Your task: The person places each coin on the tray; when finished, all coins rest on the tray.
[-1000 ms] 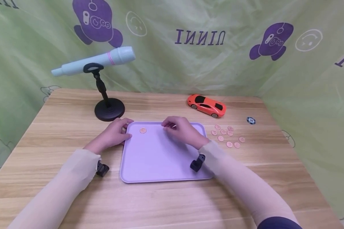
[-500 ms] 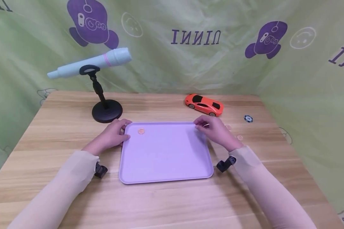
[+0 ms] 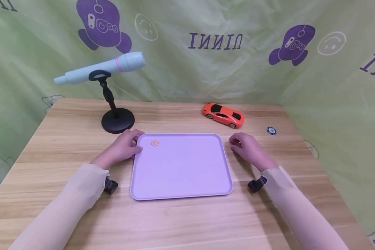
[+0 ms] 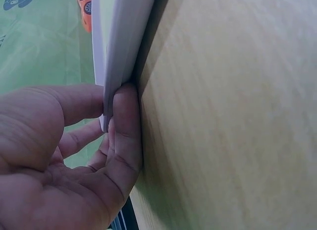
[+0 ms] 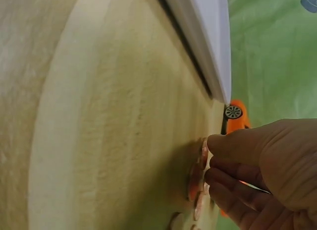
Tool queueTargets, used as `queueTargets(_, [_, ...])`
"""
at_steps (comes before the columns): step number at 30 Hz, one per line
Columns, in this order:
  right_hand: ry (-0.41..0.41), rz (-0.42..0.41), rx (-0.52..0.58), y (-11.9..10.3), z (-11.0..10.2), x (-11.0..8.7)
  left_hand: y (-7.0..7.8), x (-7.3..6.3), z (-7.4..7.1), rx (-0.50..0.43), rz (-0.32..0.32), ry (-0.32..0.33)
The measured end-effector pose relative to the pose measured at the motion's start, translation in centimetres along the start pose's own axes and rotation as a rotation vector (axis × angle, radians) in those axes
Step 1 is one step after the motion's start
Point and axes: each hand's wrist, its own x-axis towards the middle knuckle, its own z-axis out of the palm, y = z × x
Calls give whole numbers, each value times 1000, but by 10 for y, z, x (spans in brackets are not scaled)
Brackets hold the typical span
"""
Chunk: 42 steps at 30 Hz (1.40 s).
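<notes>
1 hand (L) (image 3: 123,145) pinches tray (image 3: 182,170); R hand (image 3: 249,150) loosely bent at coins (image 5: 195,183)

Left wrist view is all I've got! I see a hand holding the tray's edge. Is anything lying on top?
Observer: Yes, one copper-coloured coin lies on the tray, near its far left corner.
Operator: Ooh! What's the other hand doing?
Observer: The right hand is to the right of the tray, its fingertips at more coins on the table.
Operator: Anything past that hand?
Observer: Yes, a round, dark-and-white chip lies farther back and to the right.
</notes>
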Motion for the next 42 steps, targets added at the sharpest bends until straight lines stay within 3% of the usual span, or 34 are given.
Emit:
queueTargets(11, [-9, 50, -10, 4, 5, 4, -1, -1, 1, 5, 15, 7])
queueTargets(22, [-16, -17, -28, 9, 4, 9, -1, 0, 1, -20, 13, 5])
queueTargets(27, [-30, -6, -22, 9, 3, 9, -1, -1, 1, -21, 9, 7])
queueTargets(35, [23, -10, 9, 10, 3, 5, 0, -2, 1, -16, 13, 14])
queueTargets(42, [92, 16, 116, 7, 3, 6, -2, -1, 1, -15, 13, 17])
